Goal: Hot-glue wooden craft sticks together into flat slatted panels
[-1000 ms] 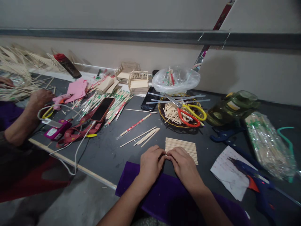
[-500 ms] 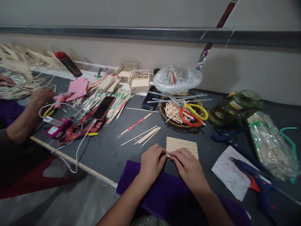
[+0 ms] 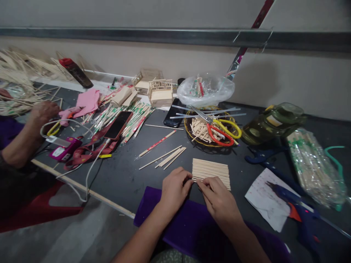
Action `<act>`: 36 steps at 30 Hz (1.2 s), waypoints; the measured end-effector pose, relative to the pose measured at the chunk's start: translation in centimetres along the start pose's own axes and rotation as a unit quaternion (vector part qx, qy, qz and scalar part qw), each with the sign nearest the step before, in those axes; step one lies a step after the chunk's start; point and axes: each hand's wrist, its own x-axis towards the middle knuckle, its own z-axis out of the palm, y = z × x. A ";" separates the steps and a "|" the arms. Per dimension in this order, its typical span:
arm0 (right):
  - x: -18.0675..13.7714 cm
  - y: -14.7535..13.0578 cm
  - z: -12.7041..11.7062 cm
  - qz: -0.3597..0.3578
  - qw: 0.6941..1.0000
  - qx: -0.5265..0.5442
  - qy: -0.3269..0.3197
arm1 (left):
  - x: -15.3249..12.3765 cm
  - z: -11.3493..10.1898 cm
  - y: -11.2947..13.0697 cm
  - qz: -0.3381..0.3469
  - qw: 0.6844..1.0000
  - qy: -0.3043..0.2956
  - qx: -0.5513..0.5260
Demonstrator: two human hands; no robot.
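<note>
A flat panel of wooden sticks, laid side by side, rests on the dark tabletop in front of me. My left hand is closed, thumb and fingers pinching at the panel's near left corner. Close beside it, my right hand is also closed, its fingertips pressed on the near edge sticks. The fingers hide part of that edge. Several loose chopsticks lie to the left of the panel. Under my wrists is a purple cloth.
Behind the panel, a wicker basket of stick pieces carries scissors and clear glue sticks. At right, a blue glue gun lies over white paper. A co-worker's arm is at left, near cables and a phone.
My right hand has drawn slightly down and away from the panel, exposing more of its near right side. My left hand keeps its place at the corner. The whole view has shifted slightly.
</note>
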 end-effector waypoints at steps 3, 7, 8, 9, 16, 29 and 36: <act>0.0 0.0 0.0 -0.004 1.000 -0.011 -0.004 | 0.0 -0.1 0.1 0.000 1.000 0.000 0.004; -0.1 0.0 0.0 -0.002 1.000 -0.025 -0.015 | 0.0 -0.1 0.1 0.001 1.000 -0.001 0.007; -0.1 0.0 0.0 -0.001 1.000 -0.026 -0.017 | 0.1 0.0 0.1 0.002 1.000 -0.002 0.006; -0.1 0.0 -0.1 0.000 1.000 -0.026 -0.018 | 0.1 0.0 0.0 0.003 1.000 -0.002 0.005; -0.1 -0.2 0.0 0.003 1.000 -0.024 0.005 | 0.1 -0.1 0.1 0.001 1.000 -0.004 0.005; 0.2 -0.5 -0.2 0.013 0.999 -0.045 -0.026 | 0.1 0.0 0.0 0.003 1.000 0.000 0.007; 0.3 -0.6 -0.3 0.013 0.998 -0.050 -0.037 | -0.3 -0.1 0.1 0.031 0.999 0.010 0.000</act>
